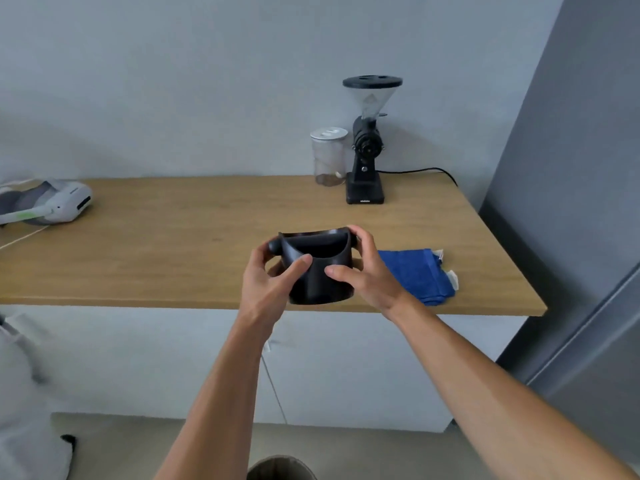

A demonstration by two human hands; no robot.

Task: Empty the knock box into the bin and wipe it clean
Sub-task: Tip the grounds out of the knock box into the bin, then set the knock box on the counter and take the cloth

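**Two hands on the knock box, not much else sorted yet**

Both hands are wrapped round the black knock box [317,268], which sits near the front edge of the wooden counter [173,237], or maybe just lifted off it, can't really tell. Left hand [268,289] has its thumb across the front wall and fingers curled behind; right hand [363,271] grips the other side, fingers over the rim by the bar end. So both are closed on it, neither free. The blue cloth [419,275] lies folded just beside the box on the right, untouched. No bin that I can make out, and I can't see whether there are grounds inside. My guess: emptying hasn't happened, wiping definitely hasn't. Basically step one.
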